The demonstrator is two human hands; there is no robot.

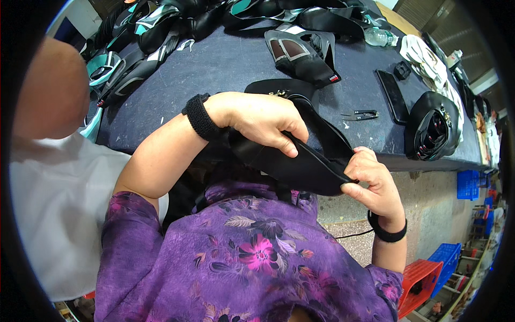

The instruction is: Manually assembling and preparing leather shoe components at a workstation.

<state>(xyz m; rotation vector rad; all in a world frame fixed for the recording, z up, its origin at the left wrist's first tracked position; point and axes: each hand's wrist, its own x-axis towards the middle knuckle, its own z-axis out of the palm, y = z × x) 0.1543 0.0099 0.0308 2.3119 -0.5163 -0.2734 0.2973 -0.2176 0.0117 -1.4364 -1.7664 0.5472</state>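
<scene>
A folded black piece of smooth, leather-like material (279, 161) is held up between my hands, over my lap at the table's near edge. It gapes open along its upper side, and small metal fittings show at its far edge. My left hand (268, 121) lies over its left part, thumb and fingers closed on the edge. My right hand (370, 177) pinches the right-hand tip between thumb and bent fingers. The underside of the piece and some left fingertips are hidden. Thread snips (360, 115) rest on the table beyond my right hand.
A black sewn piece with mesh windows (300, 59) lies ahead. Black and teal pieces (155, 32) pile up far left. A phone (391, 96), bottle (381, 37), white cloth (424, 59) and coiled black piece (434, 126) are right. Someone in white (59, 204) sits close left.
</scene>
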